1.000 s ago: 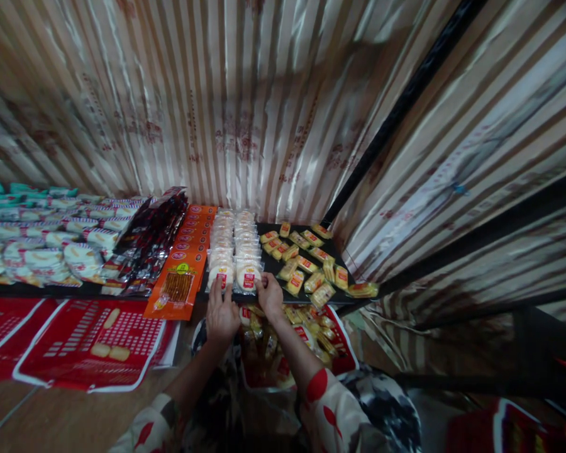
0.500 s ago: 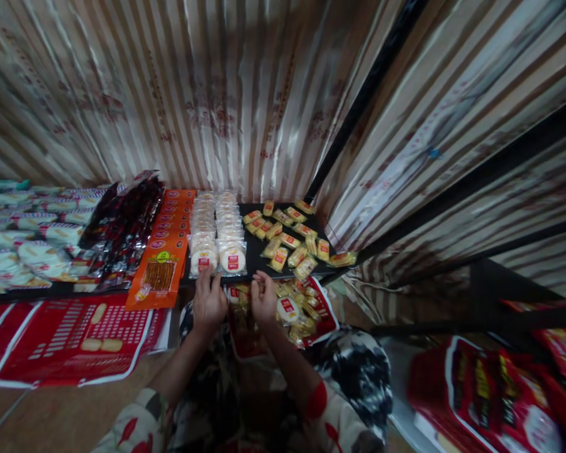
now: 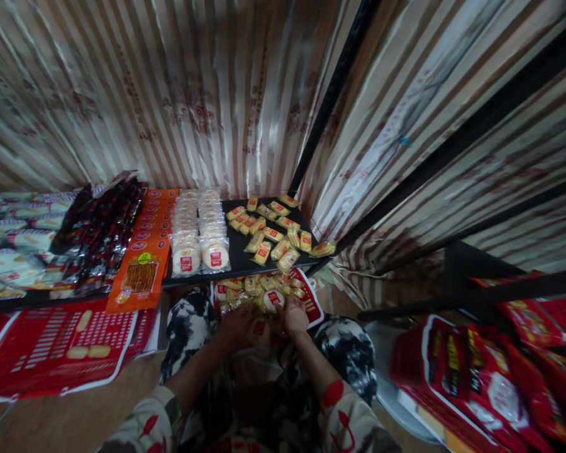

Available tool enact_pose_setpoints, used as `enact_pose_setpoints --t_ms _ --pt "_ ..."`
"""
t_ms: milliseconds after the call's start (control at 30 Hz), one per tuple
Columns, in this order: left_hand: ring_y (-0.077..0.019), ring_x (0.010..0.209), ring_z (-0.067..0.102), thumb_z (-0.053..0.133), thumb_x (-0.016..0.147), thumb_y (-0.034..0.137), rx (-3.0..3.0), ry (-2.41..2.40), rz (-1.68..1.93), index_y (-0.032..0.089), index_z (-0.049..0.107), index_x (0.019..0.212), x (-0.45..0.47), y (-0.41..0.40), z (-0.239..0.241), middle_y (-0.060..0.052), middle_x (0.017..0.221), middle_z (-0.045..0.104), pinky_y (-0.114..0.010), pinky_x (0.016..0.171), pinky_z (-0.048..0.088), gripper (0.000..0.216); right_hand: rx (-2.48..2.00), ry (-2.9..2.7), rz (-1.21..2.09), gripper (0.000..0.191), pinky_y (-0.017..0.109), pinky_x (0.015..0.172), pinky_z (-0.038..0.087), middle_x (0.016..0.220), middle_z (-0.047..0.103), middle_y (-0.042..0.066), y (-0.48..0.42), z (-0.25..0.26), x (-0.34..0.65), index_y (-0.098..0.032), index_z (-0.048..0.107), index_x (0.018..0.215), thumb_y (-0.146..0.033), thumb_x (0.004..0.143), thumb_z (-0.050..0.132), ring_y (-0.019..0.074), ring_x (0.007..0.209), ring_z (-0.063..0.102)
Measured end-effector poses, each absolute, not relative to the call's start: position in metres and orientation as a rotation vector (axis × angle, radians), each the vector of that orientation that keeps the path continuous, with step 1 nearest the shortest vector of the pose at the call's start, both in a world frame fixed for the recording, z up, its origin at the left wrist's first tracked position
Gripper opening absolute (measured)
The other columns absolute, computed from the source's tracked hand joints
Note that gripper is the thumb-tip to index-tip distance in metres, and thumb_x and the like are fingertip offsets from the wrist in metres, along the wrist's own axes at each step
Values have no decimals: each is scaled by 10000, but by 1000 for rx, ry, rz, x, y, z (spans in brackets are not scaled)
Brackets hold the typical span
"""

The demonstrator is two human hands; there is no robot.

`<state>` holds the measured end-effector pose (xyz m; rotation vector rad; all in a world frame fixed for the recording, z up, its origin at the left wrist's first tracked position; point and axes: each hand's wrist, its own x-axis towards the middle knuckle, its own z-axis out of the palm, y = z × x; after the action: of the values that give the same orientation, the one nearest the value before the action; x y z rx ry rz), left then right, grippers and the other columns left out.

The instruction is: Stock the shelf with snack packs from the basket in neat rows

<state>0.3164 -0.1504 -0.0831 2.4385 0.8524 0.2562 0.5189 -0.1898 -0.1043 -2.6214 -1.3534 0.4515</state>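
Both of my hands are down in a red basket between my knees, filled with small yellow-wrapped snacks and some round white crackers. My right hand has its fingers curled at the edge of a round cracker packet with a red label. On the basket's left side is my left hand, close to another round cracker packet; its fingertips are dark and partly hidden. Above the basket, two rows of round cracker packets stand on a black shelf, beside scattered yellow-wrapped snacks.
Orange snack packs, dark shiny packets and white-wrapped packets line the shelf's left part. Below hangs a red basket. Red bags fill a basket at right. Black poles and a striped curtain stand behind.
Both hands have dropped from the shelf's front edge into the basket below. The right hand now reaches the round packet there. The view has shifted slightly right.
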Motion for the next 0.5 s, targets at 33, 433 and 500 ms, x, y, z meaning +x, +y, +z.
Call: enact_pose_setpoints --t_ms 33,433,500 --pt "-274 1204 471 580 728 265 2434 862 243 129 512 1183 317 -151 -85 -185 1320 467 -389 955 441 480 -2637 -1361 485 361 364 877 363 1047 634 114 -188 -104 519 -183 544 1139 -327 811 502 285 1084 507" --pt "-205 1248 420 457 795 208 2308 991 430 161 417 1274 323 -152 -94 -129 1334 455 -355 988 413 483 -2287 -1516 590 327 251 808 427 982 648 57 -180 -68 511 -218 637 1053 -140 756 525 170 901 598" --pt "-197 1262 404 422 807 206 2280 989 487 155 397 1294 325 -153 -93 -122 1335 460 -365 1029 370 491 -2149 -1620 605 334 254 832 427 988 640 47 -180 -62 504 -236 651 1040 -123 764 500 164 917 587"
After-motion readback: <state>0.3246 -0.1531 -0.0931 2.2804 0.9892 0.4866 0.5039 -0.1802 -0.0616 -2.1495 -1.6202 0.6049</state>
